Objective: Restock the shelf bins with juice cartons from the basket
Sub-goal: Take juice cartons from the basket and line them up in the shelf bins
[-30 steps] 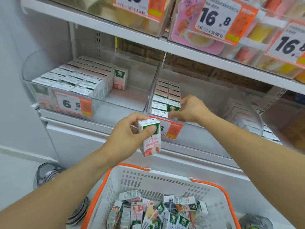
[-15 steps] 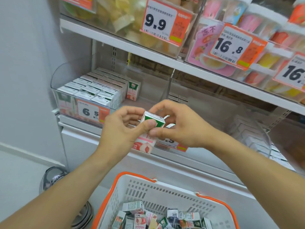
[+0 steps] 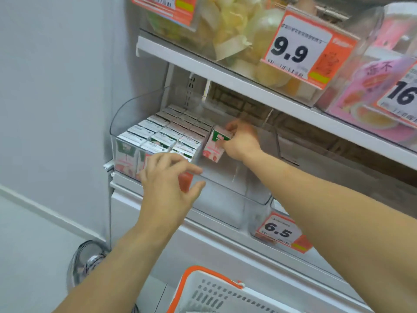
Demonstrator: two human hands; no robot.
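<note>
My right hand (image 3: 240, 141) grips a small pink and green juice carton (image 3: 215, 146) inside the clear left shelf bin (image 3: 126, 116), right beside the rows of matching cartons (image 3: 162, 134) that fill the bin's left part. The carton is tilted. My left hand (image 3: 168, 186) hovers in front of the bin's front wall with fingers spread and relaxed, holding nothing. The white basket with an orange rim (image 3: 203, 288) shows only its top edge at the bottom of the view; its contents are out of sight.
A second clear bin with a 6.5 price tag (image 3: 279, 231) sits to the right. The shelf above (image 3: 225, 80) carries tubs of fruit cups behind a 9.9 tag (image 3: 295, 50). A grey wall (image 3: 56, 86) stands left; a round metal object (image 3: 88, 260) lies on the floor.
The carton passed from my left hand to my right hand, which carried it into the left bin. My left hand let go and opened. The view swung left and up.
</note>
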